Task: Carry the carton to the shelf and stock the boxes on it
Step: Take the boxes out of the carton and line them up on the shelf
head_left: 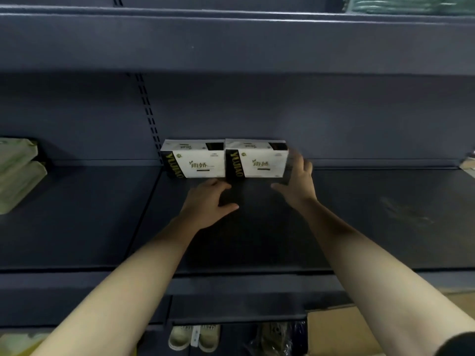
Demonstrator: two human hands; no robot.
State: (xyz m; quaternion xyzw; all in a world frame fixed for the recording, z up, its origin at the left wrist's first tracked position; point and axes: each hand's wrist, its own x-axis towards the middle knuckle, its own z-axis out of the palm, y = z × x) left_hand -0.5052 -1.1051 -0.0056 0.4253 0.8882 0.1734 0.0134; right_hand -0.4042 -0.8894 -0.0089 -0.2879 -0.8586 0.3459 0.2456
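Risk: the right box [259, 161] may skew or ride up against the left box [198, 163] if the right hand [295, 181] shoves its end unevenly. Both boxes stand at the back of the shelf [359, 214], just beyond the fingertips.

Right hand: fingers straight, beside the box's right end, gripping nothing; blur hides whether they touch.

Left hand [205, 204]: spread and relaxed, holding nothing, fingertips just short of the seam.

Carton [339, 332]: low, under the right forearm.
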